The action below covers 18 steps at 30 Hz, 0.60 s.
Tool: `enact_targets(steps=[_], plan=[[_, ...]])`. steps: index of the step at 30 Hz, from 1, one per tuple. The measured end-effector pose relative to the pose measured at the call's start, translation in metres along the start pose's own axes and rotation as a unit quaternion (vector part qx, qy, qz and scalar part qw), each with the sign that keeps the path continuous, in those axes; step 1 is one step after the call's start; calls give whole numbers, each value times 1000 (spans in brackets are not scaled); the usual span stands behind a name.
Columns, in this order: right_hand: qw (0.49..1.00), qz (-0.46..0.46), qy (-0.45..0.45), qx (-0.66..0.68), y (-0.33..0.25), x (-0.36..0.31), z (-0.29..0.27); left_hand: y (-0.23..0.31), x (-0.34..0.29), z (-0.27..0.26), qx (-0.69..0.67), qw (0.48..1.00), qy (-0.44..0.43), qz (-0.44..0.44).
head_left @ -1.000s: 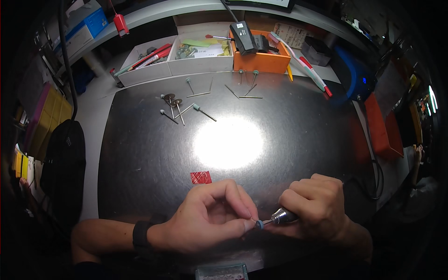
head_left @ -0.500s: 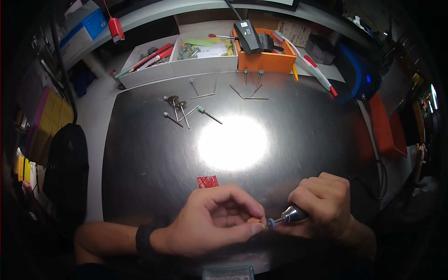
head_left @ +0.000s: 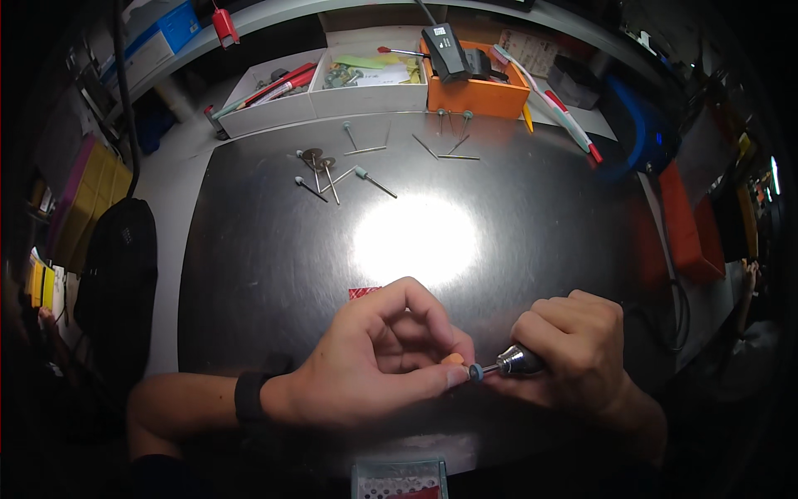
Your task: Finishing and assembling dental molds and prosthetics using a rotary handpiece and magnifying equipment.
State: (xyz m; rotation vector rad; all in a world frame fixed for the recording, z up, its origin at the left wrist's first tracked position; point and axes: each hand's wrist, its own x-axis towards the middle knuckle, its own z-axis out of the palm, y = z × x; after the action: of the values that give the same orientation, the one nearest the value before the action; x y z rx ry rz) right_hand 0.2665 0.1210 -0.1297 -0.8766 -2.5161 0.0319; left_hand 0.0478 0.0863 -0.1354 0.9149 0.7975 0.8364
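Between thumb and fingers, my left hand (head_left: 366, 362) pinches a small orange piece (head_left: 453, 359); most of it is hidden, so its kind is unclear. My right hand (head_left: 573, 349) wraps round a rotary tool handpiece (head_left: 519, 360) with a dark grip and a shiny metal nose. A blue disc-shaped grinding bit (head_left: 475, 373) sits at the handpiece's tip, right against the left fingertips and the piece. Behind my left hand a red patterned scrap (head_left: 364, 293) lies partly covered on the dark metal worktop (head_left: 274, 266).
Loose mounted bits, among them a green-tipped one (head_left: 376, 181) and brown discs (head_left: 327, 164), lie at the far left. White boxes (head_left: 366, 102) and an orange bin (head_left: 478, 104) line the back. A toothbrush (head_left: 511, 62) leans there. A clear perforated container (head_left: 399, 474) stands at the near edge.
The whole scene sits higher or lower in view as my head tilts down slightly. My left hand covers more of the red scrap, and more of the near container shows. Both grips stay the same.
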Motion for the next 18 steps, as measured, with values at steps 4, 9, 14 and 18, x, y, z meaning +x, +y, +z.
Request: enact_targets(steps=[4,9,14,18], plan=[[1000,1,-7,11,0,-2,0,-4,1,-2,-8,1000,-10,7],[1000,-1,2,9,1,-1,0,-3,2,-1,-5,1000,-9,9],[1000,-3,-2,5,1,-2,-1,-3,2,-1,-1,1000,-20,17],[1000,-3,-3,8,1,-4,0,-5,1,-3,-5,999,-26,22]])
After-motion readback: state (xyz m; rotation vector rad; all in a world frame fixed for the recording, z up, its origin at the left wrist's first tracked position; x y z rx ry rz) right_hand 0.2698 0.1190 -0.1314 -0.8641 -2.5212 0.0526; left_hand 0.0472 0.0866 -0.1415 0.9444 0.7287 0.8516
